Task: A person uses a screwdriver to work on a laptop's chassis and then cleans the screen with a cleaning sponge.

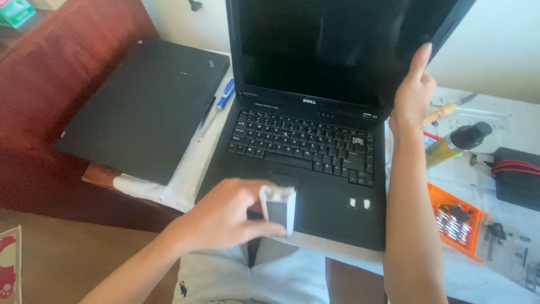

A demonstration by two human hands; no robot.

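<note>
The left hand (225,217) grips a small white rectangular piece (278,208) over the open black laptop (306,146). The right hand (413,90) is closed on the screen's right edge.

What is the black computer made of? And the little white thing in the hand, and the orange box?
The open laptop looks like matte black plastic, dull with little shine; its screen is glossier. The small white piece in the left hand seems smooth plastic, though blurred. The orange case looks like bright moulded plastic.

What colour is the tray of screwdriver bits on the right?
Orange; the tray shows best in the head view, beside the open laptop.
</note>
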